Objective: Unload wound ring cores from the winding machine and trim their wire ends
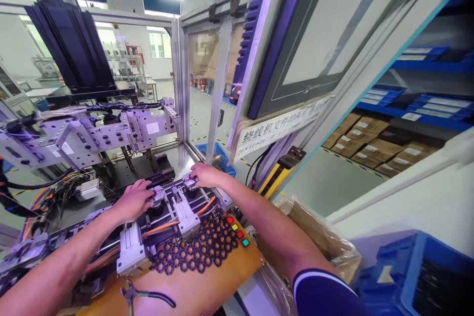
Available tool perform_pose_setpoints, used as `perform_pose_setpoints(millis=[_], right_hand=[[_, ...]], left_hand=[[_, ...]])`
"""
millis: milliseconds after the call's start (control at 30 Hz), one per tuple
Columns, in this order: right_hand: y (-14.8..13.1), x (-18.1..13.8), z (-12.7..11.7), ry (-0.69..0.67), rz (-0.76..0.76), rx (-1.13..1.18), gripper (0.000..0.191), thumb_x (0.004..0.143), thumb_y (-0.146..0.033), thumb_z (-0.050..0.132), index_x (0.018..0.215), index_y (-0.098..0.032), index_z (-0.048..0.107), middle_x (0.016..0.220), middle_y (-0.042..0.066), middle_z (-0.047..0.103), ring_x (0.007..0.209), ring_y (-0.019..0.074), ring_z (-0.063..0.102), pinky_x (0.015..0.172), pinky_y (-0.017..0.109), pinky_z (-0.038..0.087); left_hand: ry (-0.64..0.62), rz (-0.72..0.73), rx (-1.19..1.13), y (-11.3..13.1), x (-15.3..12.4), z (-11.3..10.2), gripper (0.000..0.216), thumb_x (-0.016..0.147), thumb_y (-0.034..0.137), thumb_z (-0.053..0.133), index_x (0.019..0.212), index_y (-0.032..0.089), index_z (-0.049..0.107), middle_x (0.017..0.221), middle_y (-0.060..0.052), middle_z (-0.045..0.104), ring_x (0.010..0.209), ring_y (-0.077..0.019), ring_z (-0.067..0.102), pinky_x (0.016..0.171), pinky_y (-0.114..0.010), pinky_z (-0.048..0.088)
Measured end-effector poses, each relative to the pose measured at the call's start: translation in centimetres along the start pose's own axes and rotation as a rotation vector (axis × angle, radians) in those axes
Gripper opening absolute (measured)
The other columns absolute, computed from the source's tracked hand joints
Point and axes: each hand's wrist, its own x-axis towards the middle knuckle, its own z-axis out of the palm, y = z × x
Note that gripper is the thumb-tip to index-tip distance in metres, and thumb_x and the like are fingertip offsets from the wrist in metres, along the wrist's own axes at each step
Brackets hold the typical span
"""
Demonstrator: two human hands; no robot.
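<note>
My left hand (134,201) rests at a metal fixture (158,197) on the machine's front rail, fingers curled at a small reddish-dark part (153,193). Farther right, my right hand (206,176) reaches to a second fixture (190,185). Its fingertips pinch around another small reddish part (191,176), mostly hidden by the fingers. Silver clamp blocks (187,219) with orange air hoses stand just in front. Many black rings (192,256) lie on the orange-brown board (211,286) below my hands.
Side cutters (133,294) lie at the board's front edge. Coloured square buttons (235,227) line its right side. A machine head (81,138) hangs beyond my hands. A tilted screen (307,34) is at upper right. A plastic-lined carton (314,237) and blue bin (411,276) stand right.
</note>
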Motion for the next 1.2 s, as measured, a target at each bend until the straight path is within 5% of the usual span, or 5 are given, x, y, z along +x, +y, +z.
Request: perform_pose_setpoints(millis=[333, 567, 833, 1000, 1200], right_hand=[[0.0, 1.3, -1.1, -0.071, 0.047, 0.074, 0.026, 0.076, -0.011, 0.069, 0.103, -0.009, 0.070, 0.104, 0.009, 0.065, 0.099, 0.0178, 0.060, 0.092, 0.034, 0.047], [-3.9, -3.6, -2.6, 0.100, -0.103, 0.218, 0.014, 0.087, -0.012, 0.061, 0.097, -0.007, 0.069, 0.130, 0.012, 0.057, 0.121, 0.0187, 0.054, 0.107, 0.028, 0.038], [-19.6, -12.0, 13.9, 0.149, -0.581, 0.606, 0.015, 0.090, -0.015, 0.055, 0.101, -0.015, 0.065, 0.108, 0.003, 0.058, 0.097, 0.0089, 0.054, 0.087, 0.020, 0.044], [-29.3, -8.5, 25.2, 0.032, -0.756, 0.349, 0.012, 0.086, -0.024, 0.060, 0.086, -0.015, 0.069, 0.090, 0.005, 0.060, 0.083, 0.0160, 0.056, 0.074, 0.029, 0.047], [-31.5, -9.2, 24.1, 0.322, -0.707, 0.323, 0.022, 0.091, -0.029, 0.058, 0.104, -0.012, 0.062, 0.109, 0.008, 0.061, 0.096, 0.0196, 0.055, 0.085, 0.034, 0.047]], left_hand=[[0.400, 0.094, -0.102, 1.7, -3.9, -1.4, 0.042, 0.096, 0.053, 0.042, 0.098, 0.019, 0.067, 0.139, -0.009, 0.052, 0.134, -0.0283, 0.041, 0.108, -0.050, 0.041], [0.681, 0.128, -0.110, 4.4, -18.4, -2.4, 0.020, 0.097, 0.036, 0.049, 0.110, 0.022, 0.056, 0.149, -0.004, 0.041, 0.140, -0.0177, 0.037, 0.116, -0.027, 0.029], [0.687, -0.345, -0.053, 7.4, -38.0, 11.0, 0.022, 0.101, 0.035, 0.044, 0.105, 0.022, 0.061, 0.103, -0.002, 0.061, 0.096, -0.0069, 0.061, 0.092, -0.013, 0.045], [0.586, -0.406, -0.002, 8.3, -40.1, 17.1, 0.024, 0.100, 0.034, 0.046, 0.096, 0.018, 0.063, 0.093, -0.004, 0.060, 0.081, -0.0106, 0.063, 0.074, -0.021, 0.051], [0.664, -0.468, -0.043, 7.5, -37.5, 18.9, 0.019, 0.097, 0.033, 0.054, 0.104, 0.016, 0.056, 0.104, -0.005, 0.061, 0.095, -0.0165, 0.059, 0.085, -0.031, 0.048]])
